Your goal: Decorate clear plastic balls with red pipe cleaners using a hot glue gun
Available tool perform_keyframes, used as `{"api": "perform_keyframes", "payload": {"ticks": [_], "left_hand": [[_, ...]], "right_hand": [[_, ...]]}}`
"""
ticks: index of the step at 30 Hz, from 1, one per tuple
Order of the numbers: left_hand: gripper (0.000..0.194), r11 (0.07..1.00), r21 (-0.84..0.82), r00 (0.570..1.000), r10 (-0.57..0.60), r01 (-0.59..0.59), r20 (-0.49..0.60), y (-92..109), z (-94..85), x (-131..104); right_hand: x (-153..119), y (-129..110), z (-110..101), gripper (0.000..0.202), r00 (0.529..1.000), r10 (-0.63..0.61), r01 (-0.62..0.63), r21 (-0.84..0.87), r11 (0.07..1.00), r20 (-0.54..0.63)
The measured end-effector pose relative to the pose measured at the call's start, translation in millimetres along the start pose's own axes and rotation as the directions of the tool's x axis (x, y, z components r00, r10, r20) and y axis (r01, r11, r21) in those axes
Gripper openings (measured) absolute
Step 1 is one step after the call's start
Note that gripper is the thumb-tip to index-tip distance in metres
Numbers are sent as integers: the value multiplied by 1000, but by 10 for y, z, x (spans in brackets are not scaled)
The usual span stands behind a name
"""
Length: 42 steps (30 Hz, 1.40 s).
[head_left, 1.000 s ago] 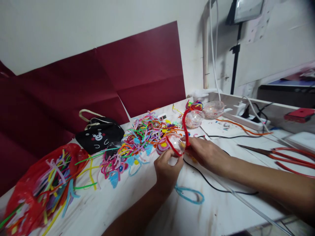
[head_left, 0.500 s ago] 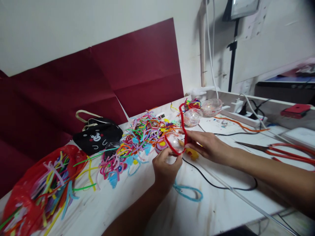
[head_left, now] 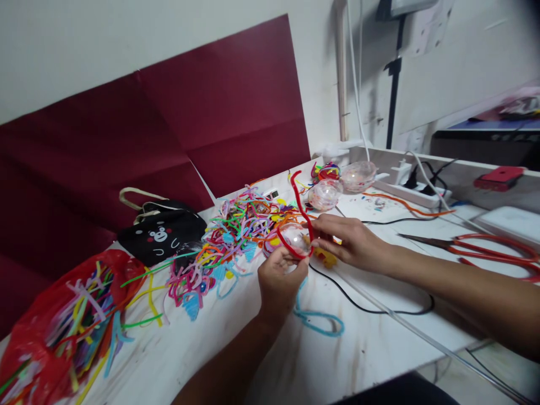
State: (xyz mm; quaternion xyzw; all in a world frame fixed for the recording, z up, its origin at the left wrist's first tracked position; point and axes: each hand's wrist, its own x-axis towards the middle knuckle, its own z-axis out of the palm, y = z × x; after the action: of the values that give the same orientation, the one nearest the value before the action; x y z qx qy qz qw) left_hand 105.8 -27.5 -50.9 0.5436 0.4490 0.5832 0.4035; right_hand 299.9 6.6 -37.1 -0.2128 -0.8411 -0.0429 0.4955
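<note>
Red strip: fuzzy, held above the bench; part runs around the rim of a clear plastic shell, the rest stands up loose.
Left hand: fingers closed on the shell's lower edge.
Right hand: fingers narrow, tips at the strip; whether they truly pinch it, I cannot tell.
Shell rim: looks to me like strip being fitted along it, only partly covered.
Loose end: guiding it calls for a steady left hold and light pressure from the right.
Colourful heap: strips and shapes, just beyond.
Two clear balls: farther back.
Maroon sheet: behind everything.
</note>
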Motion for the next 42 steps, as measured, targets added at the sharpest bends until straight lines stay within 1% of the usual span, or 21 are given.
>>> {"api": "perform_keyframes", "payload": {"ticks": [4,8,11,16,20,22,25,26,28,30,33,36,38,42], "left_hand": [[17,1000,-5,1000,-5,5,0,-14,3,5],[19,999,-31,999,-42,41,-7,-5,6,13],[21,995,-57,997,-81,80,-3,11,9,16],[22,990,-81,994,-112,112,1,37,15,3],[21,987,-74,990,-143,142,-3,66,25,-2],[21,986,-88,990,-141,139,-11,67,23,4],[22,987,-98,991,-133,131,-10,10,5,27],[23,987,-97,991,-130,130,4,-28,-2,37],[25,988,-118,994,-105,102,-17,-123,-14,56],[28,988,-128,996,-92,89,-13,-223,-23,69],[30,990,-125,998,-68,66,-10,-329,-34,75],[31,991,-122,998,-65,62,-15,-335,-36,79],[30,990,-122,997,-73,70,-18,-279,-33,85],[27,989,-120,996,-90,89,-6,-81,-36,98]], "right_hand": [[-39,-2,49,16,1000,-28,27,-59,998,-9],[-71,12,70,22,999,-10,13,-70,997,42],[-73,23,67,25,998,24,-21,-49,999,62],[-68,52,67,27,994,85,-87,35,996,70],[-57,45,66,23,992,103,-106,34,994,79],[-42,24,60,22,989,115,-118,24,993,89],[-20,-5,48,21,988,123,-125,18,992,91],[-16,-10,44,21,988,126,-127,13,992,90],[-14,-7,34,20,985,140,-142,5,990,97],[-20,9,30,19,981,159,-161,13,987,107],[-35,40,44,22,984,165,-169,68,983,65],[-39,54,77,24,990,139,-136,104,985,-18],[-30,52,100,23,992,113,-107,99,989,-62],[21,54,139,22,992,47,-44,29,999,-117]]}}
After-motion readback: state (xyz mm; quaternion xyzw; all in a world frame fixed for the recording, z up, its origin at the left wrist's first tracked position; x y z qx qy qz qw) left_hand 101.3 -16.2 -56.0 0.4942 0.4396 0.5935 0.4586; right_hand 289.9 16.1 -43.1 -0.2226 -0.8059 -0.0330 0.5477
